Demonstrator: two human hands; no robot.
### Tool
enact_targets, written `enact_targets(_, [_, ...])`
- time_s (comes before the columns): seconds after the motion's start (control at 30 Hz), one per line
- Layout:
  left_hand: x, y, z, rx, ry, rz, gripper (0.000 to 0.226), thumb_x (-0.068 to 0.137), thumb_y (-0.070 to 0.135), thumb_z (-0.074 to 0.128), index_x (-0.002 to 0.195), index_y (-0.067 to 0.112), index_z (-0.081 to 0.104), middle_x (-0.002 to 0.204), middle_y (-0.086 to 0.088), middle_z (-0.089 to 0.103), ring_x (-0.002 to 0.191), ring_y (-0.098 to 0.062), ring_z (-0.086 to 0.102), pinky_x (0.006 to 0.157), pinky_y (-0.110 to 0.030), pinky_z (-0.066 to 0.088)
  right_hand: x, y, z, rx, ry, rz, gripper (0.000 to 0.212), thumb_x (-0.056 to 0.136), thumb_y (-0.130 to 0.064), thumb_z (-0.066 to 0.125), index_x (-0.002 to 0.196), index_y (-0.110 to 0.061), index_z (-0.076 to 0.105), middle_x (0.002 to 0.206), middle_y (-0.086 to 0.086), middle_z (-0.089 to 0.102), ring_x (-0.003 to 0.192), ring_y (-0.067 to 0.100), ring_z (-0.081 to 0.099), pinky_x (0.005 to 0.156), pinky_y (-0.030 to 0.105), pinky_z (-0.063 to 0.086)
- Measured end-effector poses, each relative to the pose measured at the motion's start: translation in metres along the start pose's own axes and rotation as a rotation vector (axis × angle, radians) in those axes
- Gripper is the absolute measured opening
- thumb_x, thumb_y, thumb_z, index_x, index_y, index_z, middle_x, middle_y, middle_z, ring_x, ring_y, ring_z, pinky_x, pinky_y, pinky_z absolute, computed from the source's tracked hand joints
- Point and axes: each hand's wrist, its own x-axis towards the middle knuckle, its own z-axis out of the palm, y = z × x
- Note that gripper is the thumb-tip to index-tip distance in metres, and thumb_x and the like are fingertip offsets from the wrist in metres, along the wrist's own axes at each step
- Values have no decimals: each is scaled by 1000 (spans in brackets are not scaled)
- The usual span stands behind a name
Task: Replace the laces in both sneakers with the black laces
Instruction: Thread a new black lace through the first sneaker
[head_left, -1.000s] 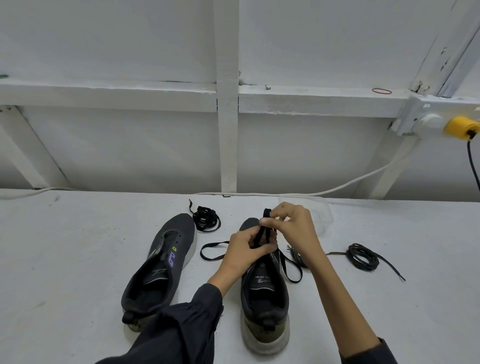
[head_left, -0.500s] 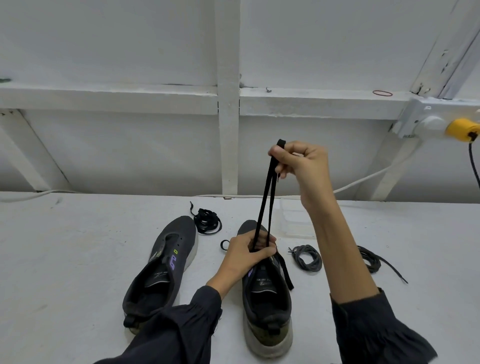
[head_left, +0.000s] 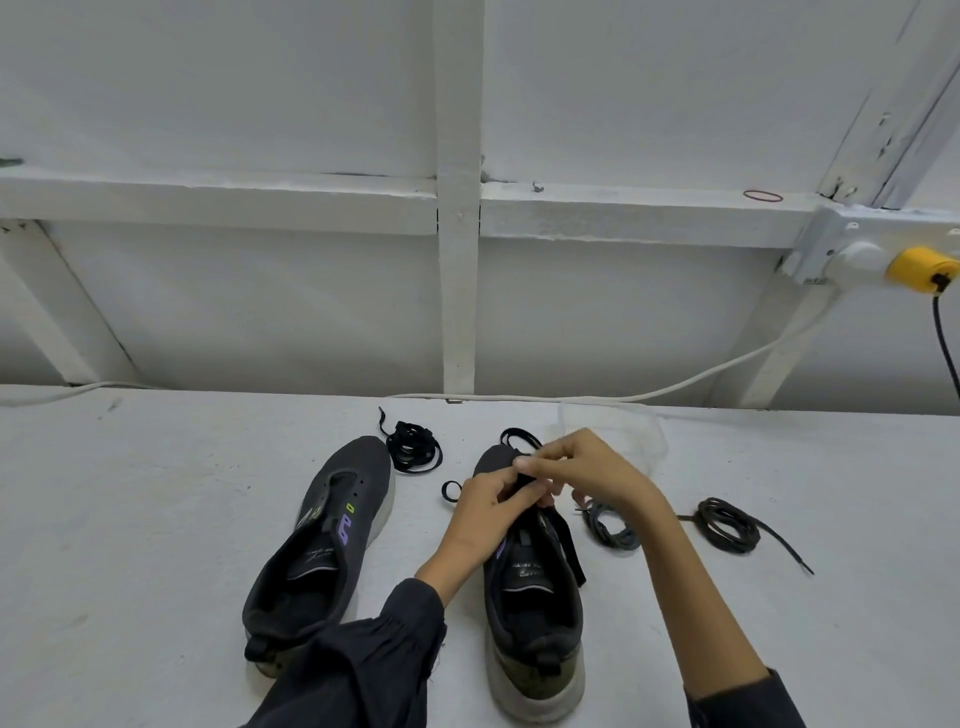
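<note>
Two dark grey knit sneakers with pale soles are standing side by side on the white painted desk (head_left: 156, 519), toes pointing to the far side. The left sneaker (head_left: 322, 545) is sitting with bare eyelets, a purple mark showing on its side. The right sneaker (head_left: 530, 597) is lying under both hands, which are meeting over its front eyelets.

The left hand (head_left: 493, 512) is curling its fingers round the flat black lace (head_left: 569, 545) just above the shoe's tongue. The right hand (head_left: 587, 470) is reaching in from the right, its thumb and forefinger pinching the same lace just beyond the left hand. How many eyelets the lace is passing through cannot be told, as the hands are covering them. One free end of the lace is trailing down the right side of the shoe towards the near edge, a loop is sticking out beyond the toe, and another small loop is showing on the desk left of the left hand.

A second bundled black flat lace (head_left: 413, 449) is lying on the desk just beyond the toe of the left sneaker. To the right of the right sneaker, a coiled grey round lace (head_left: 610, 527) is resting, and further right a coiled dark brown round lace (head_left: 724, 525) is lying with one end straying out.

A clear plastic wrapper (head_left: 623, 431) is sitting behind the right hand. A white cable (head_left: 727, 366) is running along the far edge of the desk up to a yellow plug (head_left: 919, 270) on the wall.
</note>
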Motion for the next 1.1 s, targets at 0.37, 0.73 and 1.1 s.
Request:
enact_targets(0.37, [0,-3,-2,33,-37,27,15,81,15,76,94,22,72,90,1,75,88,-14,71,85,-24,53,-3,-18,11,502,249,-147,19,86,3,65,69,6,58,52,5,51,43,14,42,48,22,38])
enact_targets(0.73, [0,-5,-4,-52,-65,14,18,82,9,76,97,17,71,94,-8,75,91,-19,70,89,-24,53,22,-81,-42,813,406,-339,14,87,6,62,76,-2,63,68,7,54,52,12,48,48,18,40])
enact_targets(1.1, [7,8,-7,-73,-91,-17,19,95,16,61,100,0,71,92,-12,75,90,-18,71,87,-25,53,16,-8,-25,-120,-147,128,51,89,-50,63,88,0,73,79,9,74,76,21,70,62,29,55])
